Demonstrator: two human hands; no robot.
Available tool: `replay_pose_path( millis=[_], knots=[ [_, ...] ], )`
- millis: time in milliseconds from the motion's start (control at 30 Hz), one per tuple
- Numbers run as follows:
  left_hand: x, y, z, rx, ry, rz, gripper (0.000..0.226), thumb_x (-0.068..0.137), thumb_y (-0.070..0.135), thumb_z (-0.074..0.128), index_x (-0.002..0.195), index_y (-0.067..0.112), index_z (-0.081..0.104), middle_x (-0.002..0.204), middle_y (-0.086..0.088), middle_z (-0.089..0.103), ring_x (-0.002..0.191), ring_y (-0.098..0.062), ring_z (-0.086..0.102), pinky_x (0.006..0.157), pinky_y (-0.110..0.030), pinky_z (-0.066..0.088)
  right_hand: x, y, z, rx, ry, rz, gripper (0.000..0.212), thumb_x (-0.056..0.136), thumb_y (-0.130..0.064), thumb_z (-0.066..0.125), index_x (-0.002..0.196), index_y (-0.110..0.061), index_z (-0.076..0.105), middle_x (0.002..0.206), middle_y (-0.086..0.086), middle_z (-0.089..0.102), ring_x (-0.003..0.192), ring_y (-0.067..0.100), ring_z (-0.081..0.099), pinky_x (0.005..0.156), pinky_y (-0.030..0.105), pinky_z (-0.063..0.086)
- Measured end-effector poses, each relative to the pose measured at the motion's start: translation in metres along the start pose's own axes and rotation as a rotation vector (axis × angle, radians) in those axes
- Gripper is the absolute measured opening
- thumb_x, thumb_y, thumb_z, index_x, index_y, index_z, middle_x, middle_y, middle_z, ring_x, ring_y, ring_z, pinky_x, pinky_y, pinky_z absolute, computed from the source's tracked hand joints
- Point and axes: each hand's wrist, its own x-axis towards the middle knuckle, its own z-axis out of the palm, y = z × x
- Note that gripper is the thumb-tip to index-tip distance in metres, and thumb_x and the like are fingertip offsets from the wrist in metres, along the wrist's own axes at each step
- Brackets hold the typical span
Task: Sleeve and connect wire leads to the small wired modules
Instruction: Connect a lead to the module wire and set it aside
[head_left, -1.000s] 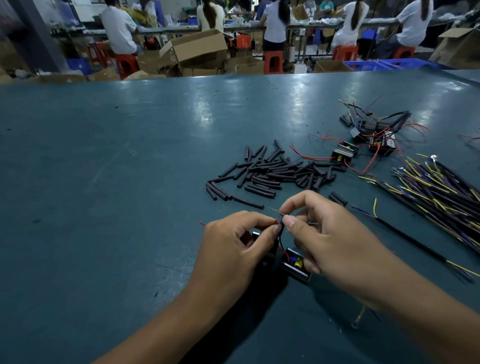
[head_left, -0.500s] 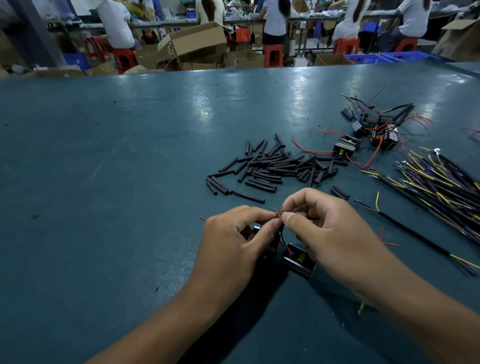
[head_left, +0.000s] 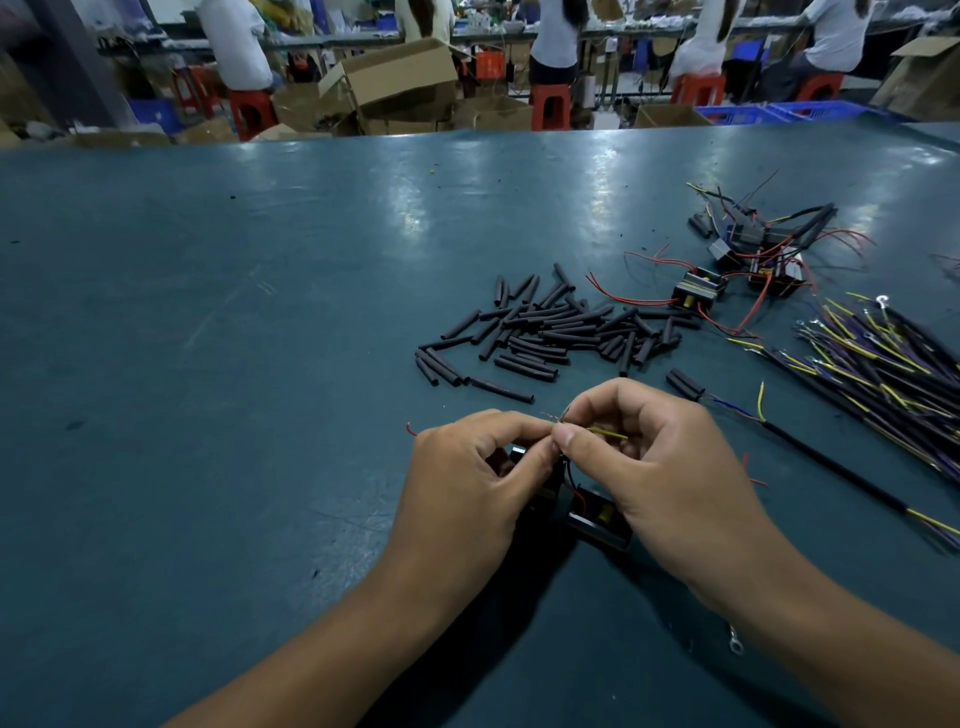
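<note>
Now left hand (head_left: 470, 483), right hand (head_left: 660, 467), pinching wire leads (head_left: 563, 418)

Black sleeves (head_left: 550, 332), red-wired black modules (head_left: 698, 291), yellow-and-purple leads (head_left: 878, 364), teal table (head_left: 208, 364).

there is one view only, a wide-angle camera worn on the person's head, looking forward and down across the teal table (head_left: 218, 395), so nothing is shared with a second view. it sits close above the left hand (head_left: 470, 480) and right hand (head_left: 670, 467), both forearms running in from the bottom edge. the far table edge bows near the top of the frame, with seated workers (head_left: 553, 39) small beyond it.
</note>
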Motion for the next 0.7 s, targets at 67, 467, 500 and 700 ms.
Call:
replay_pose_path(
  millis=[67, 467, 500, 700],
  knots=[
    [0.0, 0.001, 0.001, -0.009, -0.004, -0.005, 0.011, 0.088, 0.013, 0.075, 0.09, 0.022, 0.08, 0.079, 0.014, 0.074, 0.063, 0.004, 0.062, 0.059, -0.007, 0.043, -0.001, 0.001, 0.0, 0.009, 0.012, -0.001, 0.009, 0.085, -0.014, 0.073, 0.08, -0.02, 0.068, 0.072, 0.011, 0.066, 0.058, 0.009, 0.053, 0.052, 0.019, 0.042],
    [0.008, 0.014, -0.019, 0.084, 0.066, 0.029, 0.011, 0.084, 0.023, 0.067, 0.092, 0.023, 0.075, 0.085, 0.013, 0.072, 0.065, -0.012, 0.062, 0.058, -0.015, 0.044, -0.004, 0.0, 0.007, -0.2, 0.084, -0.114, 0.014, 0.089, -0.018, 0.069, 0.078, -0.024, 0.062, 0.069, -0.009, 0.066, 0.061, 0.003, 0.058, 0.057, 0.011, 0.041],
    [0.011, 0.016, -0.023, 0.152, 0.045, 0.09, 0.011, 0.085, 0.025, 0.067, 0.093, 0.022, 0.074, 0.088, 0.013, 0.07, 0.069, -0.012, 0.06, 0.061, -0.014, 0.042, -0.005, -0.001, 0.006, -0.221, 0.078, -0.129, 0.014, 0.089, -0.017, 0.069, 0.078, -0.024, 0.063, 0.069, -0.009, 0.066, 0.062, 0.004, 0.058, 0.057, 0.011, 0.041],
    [0.021, 0.019, -0.032, 0.422, -0.161, 0.286, 0.019, 0.094, 0.036, 0.06, 0.088, 0.02, 0.068, 0.087, 0.013, 0.058, 0.076, 0.001, 0.048, 0.065, -0.026, 0.044, -0.008, -0.006, 0.005, -0.352, 0.021, -0.205, 0.012, 0.086, -0.009, 0.071, 0.085, -0.021, 0.066, 0.076, -0.011, 0.066, 0.074, 0.008, 0.061, 0.063, 0.011, 0.042]
  ],
)
